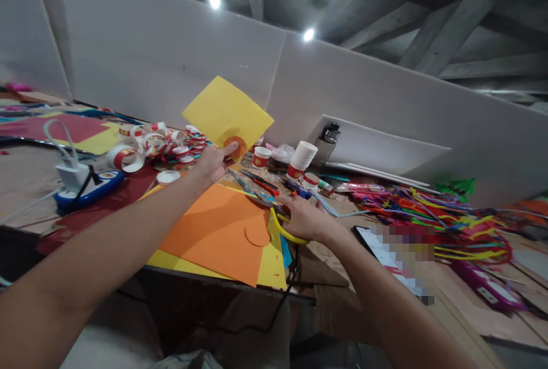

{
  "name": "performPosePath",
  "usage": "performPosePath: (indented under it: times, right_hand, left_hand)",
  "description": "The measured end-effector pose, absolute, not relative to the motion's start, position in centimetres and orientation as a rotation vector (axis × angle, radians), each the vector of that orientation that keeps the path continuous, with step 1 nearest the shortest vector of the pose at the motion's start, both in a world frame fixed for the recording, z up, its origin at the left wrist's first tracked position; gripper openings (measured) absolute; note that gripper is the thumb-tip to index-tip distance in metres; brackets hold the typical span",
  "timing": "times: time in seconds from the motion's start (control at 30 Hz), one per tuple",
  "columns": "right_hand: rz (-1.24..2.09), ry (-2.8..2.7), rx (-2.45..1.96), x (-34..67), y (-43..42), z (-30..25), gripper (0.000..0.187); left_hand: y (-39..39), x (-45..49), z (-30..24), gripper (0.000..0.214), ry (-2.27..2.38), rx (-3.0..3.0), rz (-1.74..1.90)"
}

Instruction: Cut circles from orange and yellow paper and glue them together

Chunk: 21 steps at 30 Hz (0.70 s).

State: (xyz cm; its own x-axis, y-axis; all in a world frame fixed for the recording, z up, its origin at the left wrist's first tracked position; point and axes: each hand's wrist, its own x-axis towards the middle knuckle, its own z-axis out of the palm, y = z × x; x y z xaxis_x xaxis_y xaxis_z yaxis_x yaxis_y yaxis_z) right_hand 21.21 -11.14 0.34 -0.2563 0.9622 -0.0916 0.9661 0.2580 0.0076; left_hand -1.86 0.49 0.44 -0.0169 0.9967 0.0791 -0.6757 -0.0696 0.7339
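Observation:
My left hand point(213, 162) pinches a yellow sheet of paper point(226, 110) and holds it up above the table; a small orange paper disc point(235, 145) sits on the sheet at my thumb. My right hand point(305, 219) rests on the table, closed around the yellow handles of a pair of scissors point(274, 214) whose blades point left toward the other hand. Below both hands lies an orange sheet point(214, 231) with a round cut-out in its right edge, on top of a yellow sheet point(270, 269).
Red-and-white paper cup rings point(149, 142) and a stack of cups point(301, 158) stand behind. Red-handled scissors point(261, 182) lie near. A pile of coloured pipe cleaners point(445, 215), a phone point(385, 252), a power strip point(85, 189) and a bottle point(327, 141) surround the work area.

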Motion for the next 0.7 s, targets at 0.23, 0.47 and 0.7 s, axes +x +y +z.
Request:
performPosePath:
  times: [0.23, 0.47, 0.7]
  right_hand:
    - [0.04, 2.648, 2.055, 22.3, -11.1, -0.2, 0.058]
    - [-0.582, 3.311, 2.614, 20.5, -11.2, 0.8, 0.046]
    - [-1.519, 3.207, 2.428, 16.7, -9.1, 1.0, 0.02]
  left_hand:
    - [0.8, -2.1, 0.9, 0.023, 0.619, 0.618, 1.556]
    - [0.6, -1.8, 1.3, 0.018, 0.617, 0.598, 1.564]
    - [-0.5, -0.6, 2.7, 0.012, 0.55, 0.57, 1.562]
